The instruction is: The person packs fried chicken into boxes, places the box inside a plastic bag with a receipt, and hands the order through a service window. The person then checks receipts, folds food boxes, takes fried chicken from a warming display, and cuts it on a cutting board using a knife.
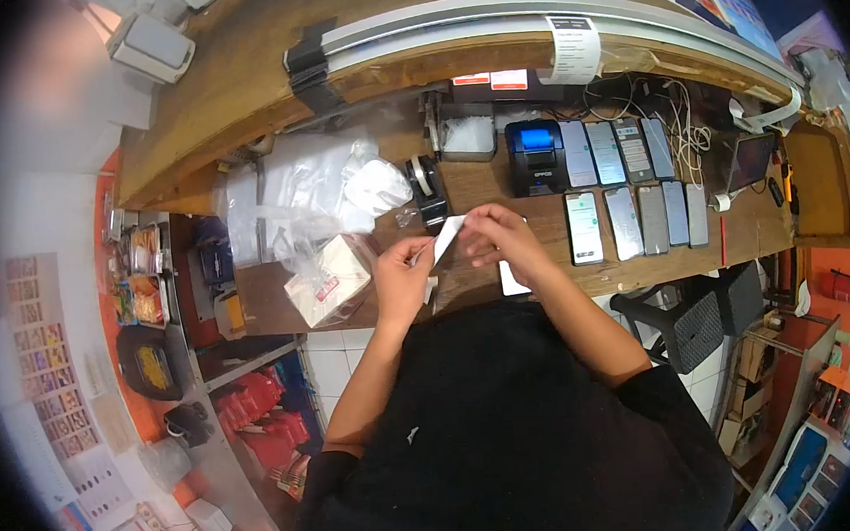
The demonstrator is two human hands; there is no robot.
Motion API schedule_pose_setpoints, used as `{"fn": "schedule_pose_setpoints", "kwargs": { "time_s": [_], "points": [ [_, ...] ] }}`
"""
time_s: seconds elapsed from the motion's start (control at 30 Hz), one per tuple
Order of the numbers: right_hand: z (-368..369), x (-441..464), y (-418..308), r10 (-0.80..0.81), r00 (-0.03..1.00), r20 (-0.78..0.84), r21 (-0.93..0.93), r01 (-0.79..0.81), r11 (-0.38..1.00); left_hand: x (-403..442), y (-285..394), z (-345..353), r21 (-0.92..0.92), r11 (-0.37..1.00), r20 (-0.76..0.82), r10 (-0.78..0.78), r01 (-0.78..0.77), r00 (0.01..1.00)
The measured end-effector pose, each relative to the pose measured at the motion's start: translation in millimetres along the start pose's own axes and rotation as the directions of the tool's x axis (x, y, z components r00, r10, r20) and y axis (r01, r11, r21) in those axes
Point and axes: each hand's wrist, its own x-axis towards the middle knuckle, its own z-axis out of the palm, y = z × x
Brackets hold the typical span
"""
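A small folded slip of white paper (pixel 450 231) is held up over the front of the wooden desk. My left hand (pixel 408 274) pinches its lower end between thumb and fingers. At the upper end, the thumb and forefinger of my right hand (pixel 503 239) close on the paper while the other fingers stay loosely spread. Just beyond the slip stands a black tape dispenser (pixel 427 189). Below my right hand lies a white flat object (pixel 515 281), partly hidden by the wrist.
Several phones (pixel 583 229) lie in two rows at the right, beside a small black receipt printer (pixel 536 157). Clear plastic bags (pixel 318 180) and a wrapped white box (pixel 331 279) take up the left. A raised wooden shelf (pixel 230 92) overhangs the back. A black stool (pixel 687 327) stands below right.
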Motion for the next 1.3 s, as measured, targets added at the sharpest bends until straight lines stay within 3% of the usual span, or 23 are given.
{"fn": "schedule_pose_setpoints", "kwargs": {
  "time_s": [0.03,0.07,0.1,0.13,0.17,0.27,0.33,0.4,0.47,0.57,0.7,0.8,0.87,0.93,0.97,1.0,1.07,1.1,1.13,1.17,1.23,1.27,1.3],
  "points": [
    [0.8,8.0,-32.2,0.341,0.94,0.001,0.232,-0.332,0.914,-2.8,-1.2,-2.7,-0.001,1.0,-0.007,-0.003,0.003,1.0],
    [3.2,11.4,-49.5,0.634,0.769,0.078,0.437,-0.599,0.671,-6.0,-2.1,-4.5,0.109,0.99,-0.006,0.095,-0.094,0.995],
    [8.4,6.9,-21.8,0.421,0.903,0.084,0.156,-0.43,0.89,-8.0,-2.9,-6.4,0.217,0.957,0.008,0.193,-0.19,0.981],
    [13.7,2.6,5.2,0.181,0.98,0.085,-0.127,-0.17,0.977,-9.2,-8.4,-8.1,0.216,0.958,0.006,0.193,-0.19,0.981],
    [15.2,4.9,16.0,0.2,0.966,0.164,-0.157,-0.174,0.972,-9.1,-17.3,-9.5,0.177,0.969,0.021,0.172,-0.173,0.985],
    [14.1,14.2,33.2,0.274,0.934,0.229,-0.137,-0.248,0.959,-8.1,-10.5,-23.7,0.098,0.99,0.054,0.102,-0.106,0.993],
    [9.2,13.3,28.6,0.35,0.922,0.165,-0.042,-0.348,0.936,-10.1,-6.8,-39.3,0.059,0.997,0.076,0.04,-0.045,0.996],
    [4.2,11.4,18.8,0.447,0.886,0.123,0.089,-0.459,0.884,-7.6,-8.7,-57.7,-0.075,0.976,0.187,-0.19,0.207,0.964],
    [0.7,10.2,15.3,0.46,0.87,0.179,0.187,-0.489,0.852,-6.7,-15.1,-71.7,-0.026,0.975,0.2,-0.211,0.221,0.957],
    [13.9,8.0,34.1,0.49,0.864,0.115,0.306,-0.5,0.81,-8.6,-20.0,-81.6,-0.128,0.952,0.235,-0.243,0.278,0.941],
    [35.5,13.4,27.2,0.52,0.85,0.082,0.267,-0.521,0.811,-11.1,-22.4,-81.5,-0.061,0.974,0.198,-0.203,0.219,0.959],
    [46.7,17.3,11.0,0.592,0.806,-0.027,0.121,-0.585,0.802,-12.5,-23.4,-80.4,-0.046,0.985,0.181,-0.156,0.167,0.971],
    [52.6,20.4,-1.2,0.53,0.847,-0.038,0.282,-0.5,0.819,-13.9,-23.8,-80.2,-0.014,0.993,0.157,-0.117,0.12,0.981],
    [60.0,23.3,-9.2,0.469,0.883,0.02,0.229,-0.461,0.858,-17.8,-23.9,-80.1,0.362,0.916,0.038,0.168,-0.17,0.985],
    [66.0,23.1,-13.9,0.439,0.897,0.05,0.205,-0.439,0.875,-20.4,-22.4,-78.6,0.382,0.9,0.024,0.218,-0.21,0.976],
    [72.0,23.0,-18.6,0.407,0.91,0.08,0.182,-0.415,0.891,-22.4,-19.9,-77.3,0.383,0.9,0.022,0.216,-0.208,0.976],
    [85.2,19.9,-28.0,0.537,0.843,-0.034,0.299,-0.504,0.81,-24.4,-14.8,-73.8,0.374,0.902,0.029,0.219,-0.214,0.975],
    [85.1,18.7,30.1,0.483,0.872,-0.081,0.097,-0.475,0.875,-24.5,-11.9,-72.9,0.369,0.887,0.005,0.296,-0.277,0.955],
    [79.5,17.8,32.0,0.482,0.872,-0.084,0.096,-0.475,0.875,-23.3,-12.8,-73.7,0.367,0.888,0.007,0.297,-0.279,0.955],
    [75.4,18.1,32.2,0.328,0.944,-0.034,0.061,-0.325,0.944,-20.8,-14.8,-75.1,0.282,0.942,-0.022,0.193,-0.179,0.981],
    [75.9,17.6,22.9,0.388,0.922,0.01,0.455,-0.349,0.819,-16.0,-22.0,-78.5,0.194,0.978,-0.043,0.082,-0.073,0.996],
    [75.2,17.0,34.1,0.388,0.921,0.011,0.455,-0.35,0.818,-12.9,-28.0,-79.9,0.124,0.99,-0.011,0.069,-0.068,0.998],
    [73.5,19.2,39.3,0.146,0.989,0.012,0.282,-0.143,0.949,-10.8,-33.2,-80.3,0.053,0.997,0.022,0.059,-0.06,0.998]
  ]
}}
